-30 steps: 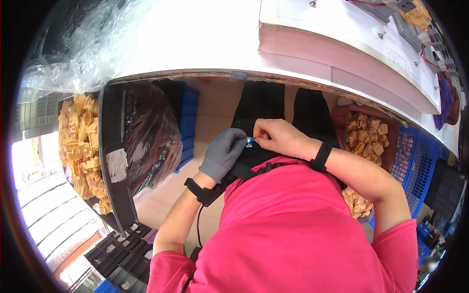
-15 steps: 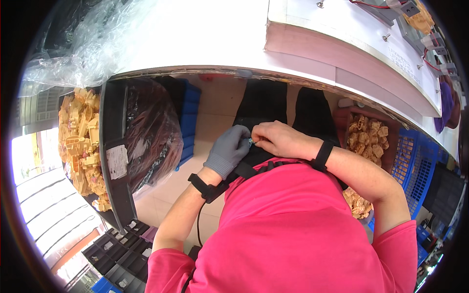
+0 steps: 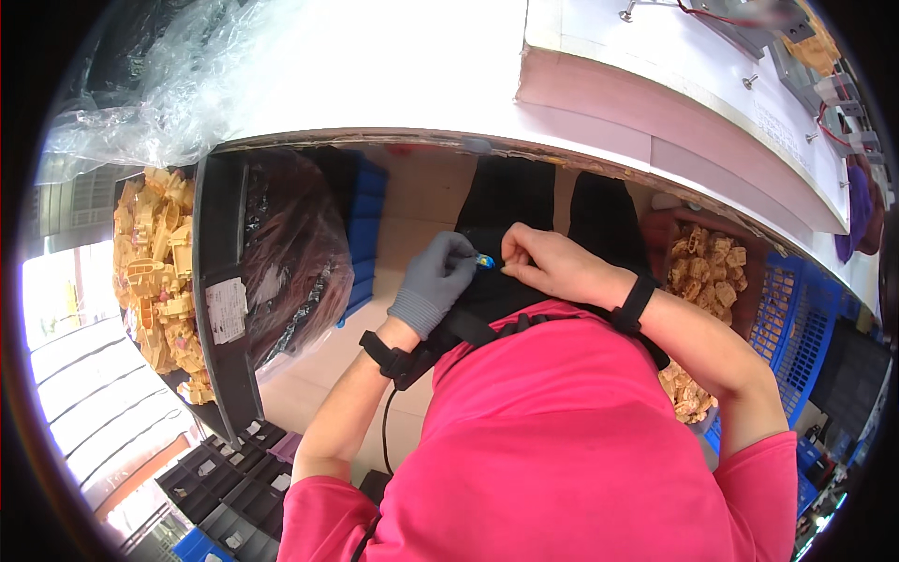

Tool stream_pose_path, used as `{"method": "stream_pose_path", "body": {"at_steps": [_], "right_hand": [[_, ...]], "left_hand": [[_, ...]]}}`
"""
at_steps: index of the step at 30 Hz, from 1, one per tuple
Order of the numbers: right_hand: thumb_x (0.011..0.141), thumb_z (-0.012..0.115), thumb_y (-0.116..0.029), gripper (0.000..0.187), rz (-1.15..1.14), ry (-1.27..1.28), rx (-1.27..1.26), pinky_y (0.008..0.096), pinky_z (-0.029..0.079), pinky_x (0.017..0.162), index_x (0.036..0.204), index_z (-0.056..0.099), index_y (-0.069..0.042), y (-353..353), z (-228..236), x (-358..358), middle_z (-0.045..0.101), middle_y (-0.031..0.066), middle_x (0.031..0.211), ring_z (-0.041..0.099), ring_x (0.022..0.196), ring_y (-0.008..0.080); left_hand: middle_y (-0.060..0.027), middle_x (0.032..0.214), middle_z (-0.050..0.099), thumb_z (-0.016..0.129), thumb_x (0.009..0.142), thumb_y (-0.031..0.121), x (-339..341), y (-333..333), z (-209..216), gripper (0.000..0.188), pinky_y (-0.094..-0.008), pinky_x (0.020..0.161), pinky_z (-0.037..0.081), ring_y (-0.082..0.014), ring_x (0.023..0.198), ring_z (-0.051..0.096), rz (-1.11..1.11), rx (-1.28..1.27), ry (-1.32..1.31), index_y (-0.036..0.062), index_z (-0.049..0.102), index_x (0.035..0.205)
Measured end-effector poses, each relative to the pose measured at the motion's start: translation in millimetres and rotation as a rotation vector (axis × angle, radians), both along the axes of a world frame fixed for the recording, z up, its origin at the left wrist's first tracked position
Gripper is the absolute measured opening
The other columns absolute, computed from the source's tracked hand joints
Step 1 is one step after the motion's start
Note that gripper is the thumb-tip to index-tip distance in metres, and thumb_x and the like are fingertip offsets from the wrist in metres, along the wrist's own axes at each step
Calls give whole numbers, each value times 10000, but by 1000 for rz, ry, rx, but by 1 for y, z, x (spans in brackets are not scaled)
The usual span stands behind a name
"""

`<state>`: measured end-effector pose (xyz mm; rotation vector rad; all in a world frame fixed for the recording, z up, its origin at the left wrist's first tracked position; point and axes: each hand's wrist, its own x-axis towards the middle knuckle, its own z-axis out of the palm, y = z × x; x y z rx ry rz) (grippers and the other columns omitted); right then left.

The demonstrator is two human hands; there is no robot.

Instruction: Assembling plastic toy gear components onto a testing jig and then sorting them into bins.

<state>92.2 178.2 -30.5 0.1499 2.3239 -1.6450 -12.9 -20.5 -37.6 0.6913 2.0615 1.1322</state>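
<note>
Pinching a small blue piece (image 3: 484, 261) at its fingertips, a worker's gray-gloved left hand (image 3: 433, 281) hovers above a dark-clothed lap (image 3: 496, 292). Just right of the piece, the bare right hand (image 3: 559, 266) curls, thumb near forefinger; whether it grips anything cannot be told. Tan parts (image 3: 707, 270) lie heaped at right.

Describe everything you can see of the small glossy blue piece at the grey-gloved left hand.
The small glossy blue piece bears a yellowish patch; it may be plastic, and finer parts are too small to tell. It slants out from the grip of the grey knit-gloved left hand, above black cloth on the lap. The bare right hand is near but apart.
</note>
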Motion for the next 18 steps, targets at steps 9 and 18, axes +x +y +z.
{"method": "stream_pose_path", "body": {"at_steps": [9, 18], "right_hand": [[881, 618, -120, 173, -52, 264, 78, 382, 486, 796, 1024, 562, -41, -3, 5, -12, 584, 108, 959, 604, 861, 275], [833, 689, -135, 90, 90, 515, 391, 382, 459, 754, 907, 638, -122, -8, 3, -9, 539, 60, 926, 561, 832, 252]], "left_hand": [[-77, 897, 675, 682, 860, 89, 1, 2, 5, 194, -267, 710, 509, -122, 800, 649, 82, 34, 60, 16, 585, 1011], [-61, 874, 661, 689, 854, 106, 3, 5, 5, 199, -259, 702, 501, -104, 780, 625, 111, -19, 56, 17, 593, 1003]]}}
